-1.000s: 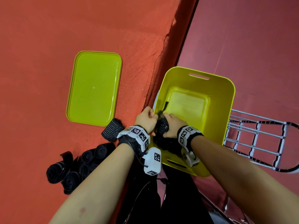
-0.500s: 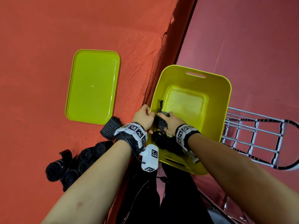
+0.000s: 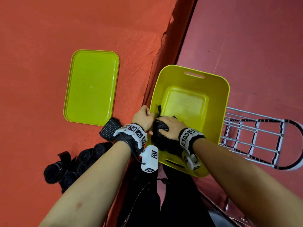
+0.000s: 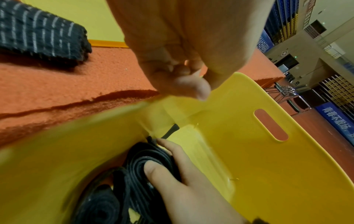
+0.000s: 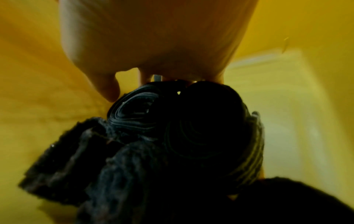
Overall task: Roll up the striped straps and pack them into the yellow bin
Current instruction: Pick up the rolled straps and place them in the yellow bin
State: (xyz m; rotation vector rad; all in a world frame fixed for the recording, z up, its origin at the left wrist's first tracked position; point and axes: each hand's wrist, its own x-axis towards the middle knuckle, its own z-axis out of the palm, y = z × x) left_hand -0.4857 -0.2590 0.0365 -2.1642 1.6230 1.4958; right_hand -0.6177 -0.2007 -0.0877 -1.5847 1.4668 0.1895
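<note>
The bin (image 3: 225, 102) is smooth yellow plastic, and its floor shines a little. The tray (image 3: 91, 86) is the same kind of smooth, shiny plastic, more green. The surface (image 3: 41, 46) wears a rough, fuzzy orange cloth with a dull look and a ragged edge. The floor (image 3: 254, 38) is flat, smooth and dull red. The straps (image 3: 161, 135) are soft woven black cloth, dull, with thin pale stripes and fuzzy ends; a roll (image 3: 109, 131) shows the ribbed weave best. The rack (image 3: 255, 136) is shiny silver metal wire.
</note>
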